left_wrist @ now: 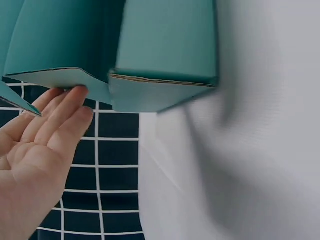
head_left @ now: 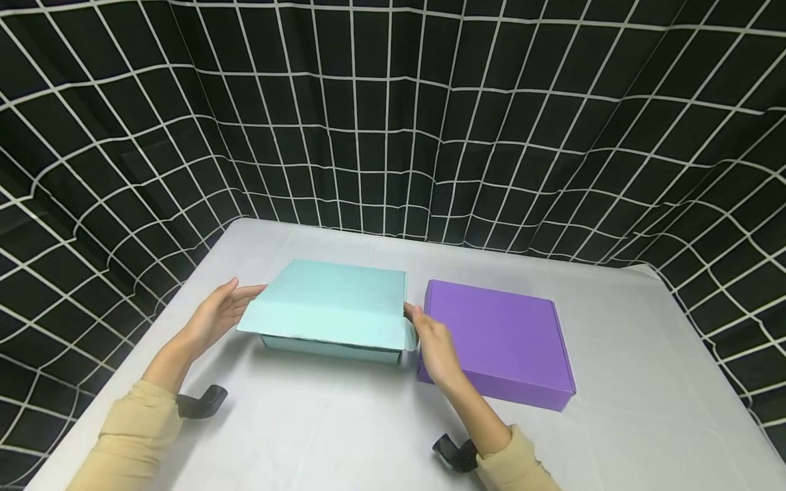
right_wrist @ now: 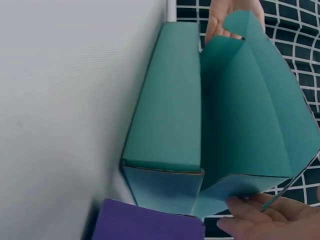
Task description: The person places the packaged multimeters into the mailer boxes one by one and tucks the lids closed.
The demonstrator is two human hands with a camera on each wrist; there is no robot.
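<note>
A teal cardboard box [head_left: 331, 348] sits on the white table with its hinged lid [head_left: 344, 293] partly raised and the lid's front flap jutting toward me. At the box's left side is my left hand [head_left: 215, 317]; the left wrist view shows its straight fingers [left_wrist: 72, 107] touching the lid's side flap [left_wrist: 55, 76]. On the opposite side my right hand [head_left: 437, 344] has its extended fingers against the other side flap [right_wrist: 245, 182]. A dark gap between lid and box body shows in both wrist views; the box's inside floor is hidden.
A closed purple box [head_left: 497, 334] lies just right of the teal one, close to my right hand. Black cloth with a white grid [head_left: 393, 136] surrounds the white table [head_left: 638, 382]. Dark wrist-worn devices [head_left: 202, 402] stick out by both sleeves.
</note>
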